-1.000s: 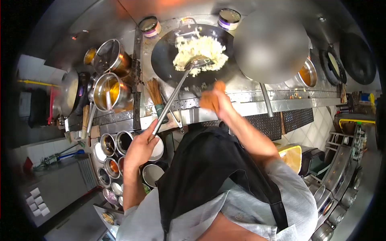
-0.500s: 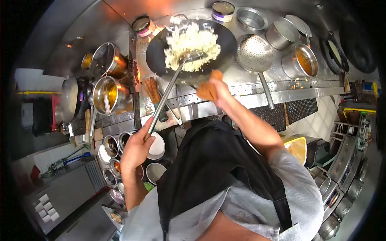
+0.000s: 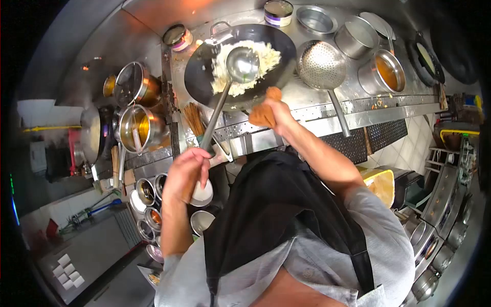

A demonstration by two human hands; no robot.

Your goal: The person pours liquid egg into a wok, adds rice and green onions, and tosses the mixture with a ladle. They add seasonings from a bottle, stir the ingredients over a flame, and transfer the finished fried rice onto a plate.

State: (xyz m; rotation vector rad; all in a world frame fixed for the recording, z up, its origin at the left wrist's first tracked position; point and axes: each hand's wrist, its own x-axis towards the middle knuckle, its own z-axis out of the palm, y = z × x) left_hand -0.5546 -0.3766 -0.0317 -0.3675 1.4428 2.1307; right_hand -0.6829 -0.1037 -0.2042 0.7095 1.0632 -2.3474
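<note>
At the stove, a black wok (image 3: 202, 84) holds pale fried rice (image 3: 268, 57), some grains blurred by motion. My left hand (image 3: 186, 174) is closed around the end of a long-handled ladle (image 3: 242, 65). The ladle's round metal bowl lies over the rice in the middle of the wok. At the wok's near side, my right hand (image 3: 280, 113) grips a brown cloth (image 3: 263, 115); the cloth hides what lies under it, and a short dark handle end shows beside it. A bamboo brush (image 3: 194, 118) rests close to the ladle's handle.
Right of the wok lie a perforated skimmer (image 3: 321, 65) and a pot of amber liquid (image 3: 386, 73). Another pot with yellow liquid (image 3: 140, 129) stands left. Several ingredient containers (image 3: 152, 217) sit below my left arm. Tins (image 3: 177, 38) stand behind the wok.
The rice, thrown up high and spread earlier, has dropped lower into the wok. My left hand has rolled over and moved slightly nearer me, turning the ladle's bowl. My right hand stays nearly in place.
</note>
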